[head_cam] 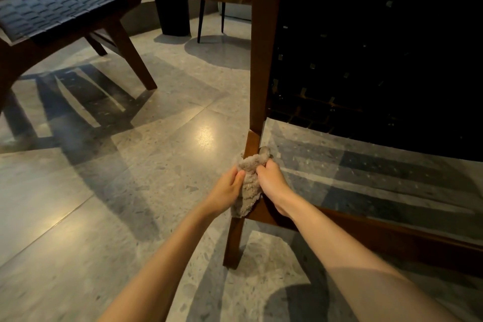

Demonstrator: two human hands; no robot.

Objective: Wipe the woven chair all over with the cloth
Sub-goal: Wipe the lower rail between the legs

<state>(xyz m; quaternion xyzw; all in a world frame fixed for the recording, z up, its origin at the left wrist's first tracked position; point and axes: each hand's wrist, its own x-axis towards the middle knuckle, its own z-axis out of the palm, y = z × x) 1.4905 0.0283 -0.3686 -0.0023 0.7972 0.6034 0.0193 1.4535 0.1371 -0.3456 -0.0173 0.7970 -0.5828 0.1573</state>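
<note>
Cloth [248,183] wraps chair leg [252,144]; gripped between both hands.

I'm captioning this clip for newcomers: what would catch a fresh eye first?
At centre, the left hand and right hand grip a fluffy beige cloth wrapped round the brown wooden leg of the dark woven chair. A second woven chair stands upper left on the glossy grey speckled floor.

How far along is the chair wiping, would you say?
Done: nothing proves it; no surface looks visibly wiped. In hand: the left hand and right hand both grip the cloth, wrapped round the woven chair at its wooden leg, where the side rail meets it. Left, probably: the dark woven panel and that rail, neither under the cloth now.
</note>
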